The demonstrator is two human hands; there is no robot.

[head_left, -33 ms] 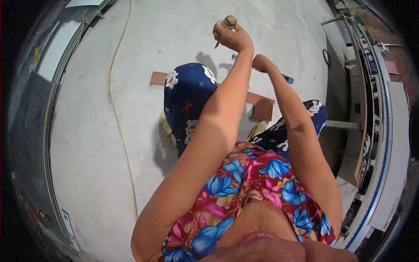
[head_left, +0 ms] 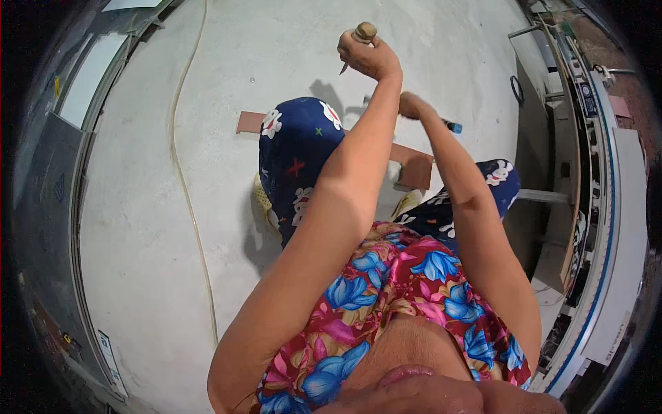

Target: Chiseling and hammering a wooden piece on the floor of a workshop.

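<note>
My left hand (head_left: 369,58), raised at the top centre, is wrapped round a wooden-handled tool (head_left: 365,31). Its rounded end stands up above the fist, and a thin pointed tip shows below the fingers. Just to the right and nearer, my right hand (head_left: 415,106) is closed and slightly blurred. A dark handle end with a blue cap (head_left: 454,127) sticks out beside its wrist, and a grey end shows past my left forearm; the middle is hidden, so I cannot name this tool. Reddish-brown flat pieces (head_left: 416,171) lie on the floor below, partly covered by my knee.
My bent knees in dark blue patterned trousers (head_left: 300,145) frame the floor (head_left: 138,228). A pale hose (head_left: 183,176) runs lengthwise at the left. Framed panels (head_left: 79,152) line the left edge, and long metal profiles (head_left: 607,172) stand along the right.
My right hand has shifted very slightly and looks less blurred. My left hand keeps its hold on the wooden-handled tool, almost in place.
</note>
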